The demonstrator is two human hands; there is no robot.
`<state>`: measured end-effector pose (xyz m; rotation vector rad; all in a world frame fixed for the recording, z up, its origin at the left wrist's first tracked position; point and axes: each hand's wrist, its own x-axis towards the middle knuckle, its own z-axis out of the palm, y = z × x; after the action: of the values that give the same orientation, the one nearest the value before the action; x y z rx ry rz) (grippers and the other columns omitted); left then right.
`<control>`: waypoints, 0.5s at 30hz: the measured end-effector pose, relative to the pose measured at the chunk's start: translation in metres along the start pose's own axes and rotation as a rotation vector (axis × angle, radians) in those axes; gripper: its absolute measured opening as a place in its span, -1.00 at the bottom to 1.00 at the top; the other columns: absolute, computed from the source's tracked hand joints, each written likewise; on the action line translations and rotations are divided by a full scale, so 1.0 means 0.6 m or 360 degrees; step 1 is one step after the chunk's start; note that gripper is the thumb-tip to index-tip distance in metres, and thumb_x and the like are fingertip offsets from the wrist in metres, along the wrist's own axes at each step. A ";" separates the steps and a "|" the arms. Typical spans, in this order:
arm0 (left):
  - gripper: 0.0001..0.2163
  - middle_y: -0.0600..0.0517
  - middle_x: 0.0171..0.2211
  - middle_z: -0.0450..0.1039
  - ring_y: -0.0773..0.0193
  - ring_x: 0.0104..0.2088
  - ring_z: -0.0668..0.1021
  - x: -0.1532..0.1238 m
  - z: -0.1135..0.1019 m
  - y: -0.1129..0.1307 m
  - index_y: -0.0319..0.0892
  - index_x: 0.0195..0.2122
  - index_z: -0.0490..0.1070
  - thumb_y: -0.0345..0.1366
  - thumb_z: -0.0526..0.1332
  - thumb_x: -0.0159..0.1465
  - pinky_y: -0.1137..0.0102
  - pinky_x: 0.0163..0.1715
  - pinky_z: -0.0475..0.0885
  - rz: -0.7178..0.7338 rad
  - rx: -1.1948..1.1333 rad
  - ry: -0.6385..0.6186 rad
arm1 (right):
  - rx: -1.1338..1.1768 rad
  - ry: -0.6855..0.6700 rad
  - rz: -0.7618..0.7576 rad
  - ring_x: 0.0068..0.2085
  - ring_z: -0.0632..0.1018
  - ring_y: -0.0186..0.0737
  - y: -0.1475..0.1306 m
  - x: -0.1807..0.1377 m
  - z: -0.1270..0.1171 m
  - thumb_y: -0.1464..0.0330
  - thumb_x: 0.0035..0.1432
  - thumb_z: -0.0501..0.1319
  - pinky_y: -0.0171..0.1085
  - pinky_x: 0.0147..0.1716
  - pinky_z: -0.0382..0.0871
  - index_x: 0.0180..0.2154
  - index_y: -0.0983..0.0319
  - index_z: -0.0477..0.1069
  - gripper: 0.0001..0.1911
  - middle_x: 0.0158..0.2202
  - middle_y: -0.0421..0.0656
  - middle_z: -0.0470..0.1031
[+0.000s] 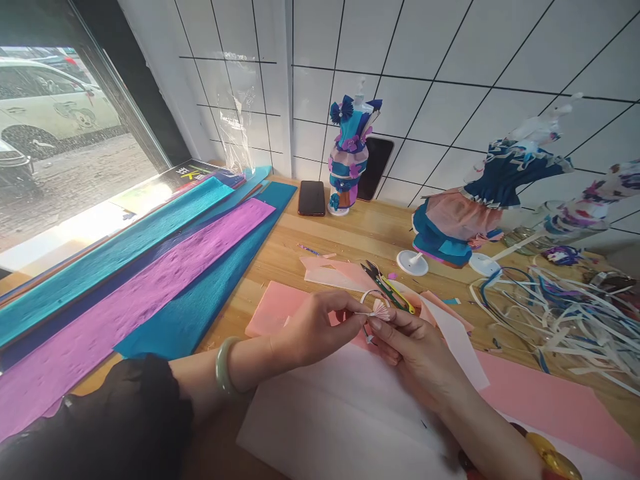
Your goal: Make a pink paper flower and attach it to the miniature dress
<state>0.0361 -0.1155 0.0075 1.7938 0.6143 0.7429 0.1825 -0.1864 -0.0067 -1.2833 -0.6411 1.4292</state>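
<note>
Nearest, a white sheet [330, 413] lies on the desk [280, 230] under both forearms, a black sleeve [120, 413] at its left and a pink sheet [555, 393] at its right. Above the white sheet, the left hand [315, 327], with a green bracelet [223, 367] on its wrist, and the right hand [417, 350] meet at a small pleated paper [381, 309]. The left grip is closed to a pinch, thumb and forefinger together at the narrow gathered part of the paper; the right grip is also closed, its thumb and fingers on the near right side, with the pleats fanned upward between the two hands. The right fingers hide part of the paper. A thin white strip [369, 292] loops up just behind it. Right behind the hands, dark scissors [374, 275] and a yellow cutter [403, 300] lie on pink scraps [330, 275], crowding the space beyond the fingertips. To the right spreads a tangled heap of strips [560, 320]; to the left, long purple paper [150, 287] and blue paper [215, 280] run across the desk. Farther back are a phone [311, 199], a dressed figure [349, 163] just beside it, and a wider dressed figure [460, 220], before the tiled wall [400, 40].
</note>
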 end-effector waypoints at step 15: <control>-0.93 0.01 -0.46 0.49 0.36 -0.40 0.48 0.000 -0.003 -0.027 -0.24 -0.38 0.40 -0.42 0.14 0.19 0.44 -0.36 0.38 0.0741 0.0609 0.0178 | -0.0061 0.0057 0.0014 -0.67 0.27 -0.54 -0.010 0.004 0.001 0.27 -0.11 0.37 -0.48 -0.69 0.07 -0.38 0.21 0.42 -0.76 -0.65 -0.34 0.36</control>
<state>0.0342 -0.1091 -0.0076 2.3005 0.4309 1.1008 0.1842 -0.1825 -0.0018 -1.3404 -0.6423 1.4040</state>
